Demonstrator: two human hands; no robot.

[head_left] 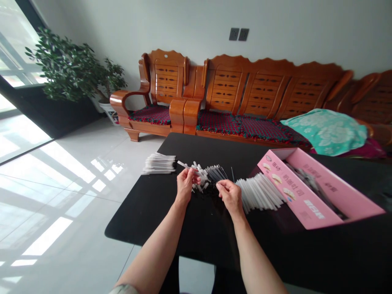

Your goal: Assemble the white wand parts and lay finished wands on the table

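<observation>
Left hand [185,185] pinches a white stick [183,164] between thumb and fingers, one end jutting out to the left of the fingertips. Right hand [231,197] has thumb and fingers drawn together; whether anything thin sits between them I cannot tell.

Well beyond both hands runs a wooden sofa [263,87], and below them spreads a black table [143,212]. Right of the right hand stands a pink box [284,188], its contents too blurred to name. Between box and hand, just beside the hand, lies a row of tubes [260,194]. Left of the left hand is a pile [158,164] of sticks, dark ends towards the hand. Between the hands and slightly beyond them lie dark rods [216,173]. Smallest are the white bits [200,188] strewn about the left fingers.

As I judge it, the left pinch should be firm but light, since something so slim could roll or bend. Line the right fingertips up along the stick's length before the hands meet, and keep both wrists clear of the bits so nothing scatters into the rods.
</observation>
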